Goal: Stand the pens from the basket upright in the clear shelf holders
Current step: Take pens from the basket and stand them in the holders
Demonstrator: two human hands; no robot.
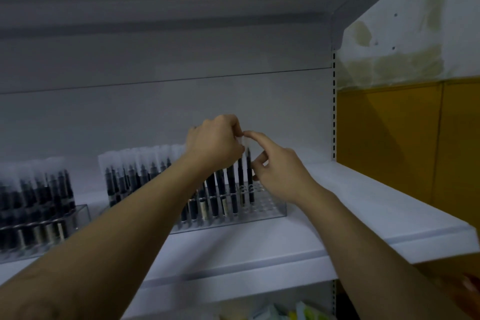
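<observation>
The left hand [215, 143] is curled over the tops of a row of pens [220, 184] and grips them by their clear caps; those caps are hidden behind the hand. The right hand [280, 171] is just beside it, so the two hands are close together, almost touching. Its index finger is stretched out, and the tip rests on the top of the cap of one pen [250, 176], the last one on the right of the row. The thumb lies just beside the dark barrel of this pen, but I cannot tell if the hand really grips it.

This pen and the row stand upright in a clear holder [272, 209], which sits on the white shelf [363, 202] about in its middle, well apart from its right end. The right end of the holder shows free holes. More dark pens with frosted caps [135, 169] fill its left part.

A second holder [80, 213], also full of dark pens, stands on the same shelf further to the left, apart from the first one.
</observation>
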